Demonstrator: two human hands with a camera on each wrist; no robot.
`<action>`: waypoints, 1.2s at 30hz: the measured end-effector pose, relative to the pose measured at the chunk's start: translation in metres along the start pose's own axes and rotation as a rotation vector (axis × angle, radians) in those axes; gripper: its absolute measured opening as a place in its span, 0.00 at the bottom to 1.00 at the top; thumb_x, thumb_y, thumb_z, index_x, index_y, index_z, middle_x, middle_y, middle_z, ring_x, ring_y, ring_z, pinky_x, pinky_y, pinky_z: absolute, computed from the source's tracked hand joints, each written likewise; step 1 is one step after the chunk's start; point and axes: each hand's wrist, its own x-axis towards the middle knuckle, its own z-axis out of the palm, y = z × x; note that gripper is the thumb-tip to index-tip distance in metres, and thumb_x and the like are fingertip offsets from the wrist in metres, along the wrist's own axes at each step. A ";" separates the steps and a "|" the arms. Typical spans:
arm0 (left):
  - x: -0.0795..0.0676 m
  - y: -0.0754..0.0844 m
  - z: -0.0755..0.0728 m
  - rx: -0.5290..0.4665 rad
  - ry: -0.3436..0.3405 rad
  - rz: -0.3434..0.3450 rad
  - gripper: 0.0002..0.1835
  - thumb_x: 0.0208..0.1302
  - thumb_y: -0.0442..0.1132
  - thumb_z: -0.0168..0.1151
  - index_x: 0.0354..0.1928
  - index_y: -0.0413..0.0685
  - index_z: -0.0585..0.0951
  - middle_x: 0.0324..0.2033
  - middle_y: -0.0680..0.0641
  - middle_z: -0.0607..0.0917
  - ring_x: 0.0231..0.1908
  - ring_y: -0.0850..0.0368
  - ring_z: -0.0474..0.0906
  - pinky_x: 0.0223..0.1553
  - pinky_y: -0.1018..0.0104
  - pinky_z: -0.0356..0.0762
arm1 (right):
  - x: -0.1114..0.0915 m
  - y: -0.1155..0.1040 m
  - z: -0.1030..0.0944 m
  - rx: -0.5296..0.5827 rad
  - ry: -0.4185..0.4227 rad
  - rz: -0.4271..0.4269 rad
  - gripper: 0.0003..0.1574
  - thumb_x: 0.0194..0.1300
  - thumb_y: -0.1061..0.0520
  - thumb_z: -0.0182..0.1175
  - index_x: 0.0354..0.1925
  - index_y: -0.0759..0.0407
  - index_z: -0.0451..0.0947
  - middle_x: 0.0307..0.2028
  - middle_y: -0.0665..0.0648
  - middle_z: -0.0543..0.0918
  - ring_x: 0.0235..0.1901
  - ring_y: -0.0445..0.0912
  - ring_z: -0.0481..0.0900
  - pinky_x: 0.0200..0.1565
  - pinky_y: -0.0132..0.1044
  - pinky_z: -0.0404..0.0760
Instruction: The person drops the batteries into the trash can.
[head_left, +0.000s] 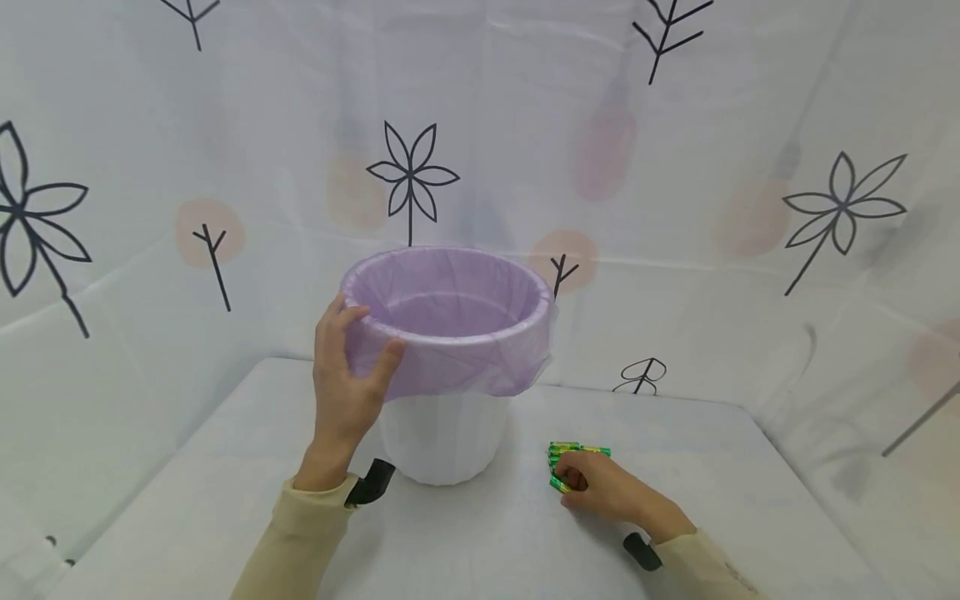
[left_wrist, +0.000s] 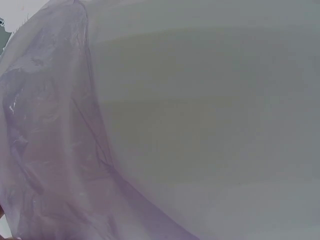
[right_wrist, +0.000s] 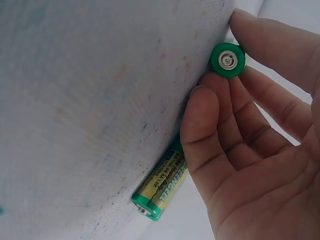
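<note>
A white bin (head_left: 442, 437) stands on the table, lined with a purple bag (head_left: 450, 367) folded down over its rim. My left hand (head_left: 345, 392) grips the bin at the left of the rim, its fingertips and thumb against the bag. In the left wrist view the bag (left_wrist: 45, 125) hangs over the bin's pale side (left_wrist: 210, 130). To the right of the bin, my right hand (head_left: 603, 487) is down at a small group of green AA batteries (head_left: 564, 446). Its thumb and fingers pinch one battery (right_wrist: 228, 60), seen end on. Another battery (right_wrist: 162, 182) lies by the fingers.
The white-covered table (head_left: 480, 550) runs back to a pale curtain (head_left: 480, 108) printed with flowers and twigs, which also hangs along both sides. A dark band (head_left: 371, 482) sits at the left wrist and another (head_left: 642, 552) at the right.
</note>
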 end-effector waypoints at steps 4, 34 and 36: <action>0.000 0.001 0.000 0.002 0.005 0.007 0.25 0.53 0.32 0.65 0.53 0.31 0.71 0.64 0.30 0.63 0.64 0.36 0.59 0.58 0.36 0.60 | 0.000 0.000 0.000 0.009 -0.001 0.001 0.16 0.56 0.59 0.68 0.43 0.56 0.77 0.31 0.48 0.75 0.32 0.41 0.71 0.33 0.33 0.72; 0.000 -0.042 0.005 0.009 0.019 0.043 0.28 0.52 0.40 0.70 0.56 0.45 0.73 0.68 0.43 0.63 0.66 0.48 0.58 0.59 0.40 0.61 | -0.003 -0.036 -0.077 -0.121 0.117 -0.110 0.16 0.62 0.62 0.63 0.49 0.58 0.75 0.31 0.47 0.75 0.30 0.40 0.71 0.33 0.33 0.74; 0.000 -0.042 0.005 0.007 0.019 0.046 0.28 0.52 0.40 0.70 0.56 0.45 0.73 0.68 0.44 0.64 0.66 0.48 0.58 0.59 0.40 0.61 | -0.004 -0.045 -0.092 -0.153 0.139 -0.115 0.17 0.62 0.61 0.63 0.50 0.58 0.75 0.31 0.46 0.75 0.30 0.40 0.71 0.33 0.33 0.74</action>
